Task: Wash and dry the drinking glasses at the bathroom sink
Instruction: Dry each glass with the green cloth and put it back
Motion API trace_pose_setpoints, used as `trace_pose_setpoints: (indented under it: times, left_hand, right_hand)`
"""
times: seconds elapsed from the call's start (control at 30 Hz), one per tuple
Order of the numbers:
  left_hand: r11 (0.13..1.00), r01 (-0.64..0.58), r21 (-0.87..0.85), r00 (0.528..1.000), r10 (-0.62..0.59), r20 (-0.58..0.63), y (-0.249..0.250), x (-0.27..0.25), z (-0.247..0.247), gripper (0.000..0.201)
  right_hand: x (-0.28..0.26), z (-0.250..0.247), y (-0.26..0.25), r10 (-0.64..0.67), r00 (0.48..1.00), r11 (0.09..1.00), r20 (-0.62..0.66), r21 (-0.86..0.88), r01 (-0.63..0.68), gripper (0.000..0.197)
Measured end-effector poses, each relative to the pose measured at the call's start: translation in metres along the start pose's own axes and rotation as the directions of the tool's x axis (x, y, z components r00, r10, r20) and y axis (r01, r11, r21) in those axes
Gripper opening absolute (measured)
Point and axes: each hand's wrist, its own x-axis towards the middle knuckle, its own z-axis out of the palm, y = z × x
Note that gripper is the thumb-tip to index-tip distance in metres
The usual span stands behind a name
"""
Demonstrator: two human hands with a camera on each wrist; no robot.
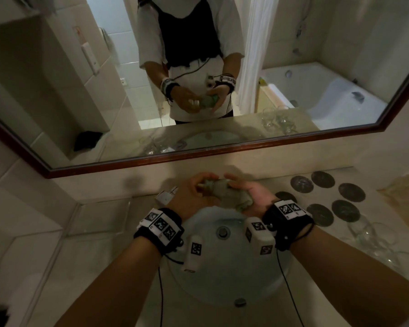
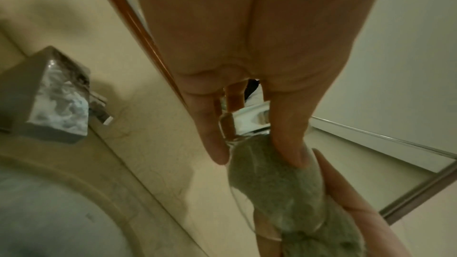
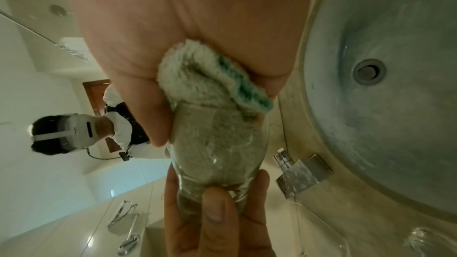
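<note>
Glass (image 3: 217,165) is held above the far rim of the sink (image 1: 224,279), at centre frame in the head view, with a grey-green cloth (image 3: 212,105) stuffed inside it. The left hand (image 1: 189,197) is curled round the base end of the glass; the right hand (image 1: 250,192) is closed on the cloth at the open end. More glasses (image 1: 373,239) stand on the surface (image 1: 340,279) at lower right, just beside dark round coasters (image 1: 335,197). A chrome tap (image 2: 59,101) is seen at left in the left wrist view. The mirror (image 1: 57,90) fills the upper frame.
</note>
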Motion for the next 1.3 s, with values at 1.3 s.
trace_pose_setpoints:
  times: [1.3]
  left_hand:
    - [0.916,0.336,0.219,0.919,-0.268,-0.29,0.09,0.018,0.122,0.082]
  right_hand:
    - [-0.011,-0.08,-0.083,-0.016,0.967,0.742,0.256,-0.645,0.183,0.07]
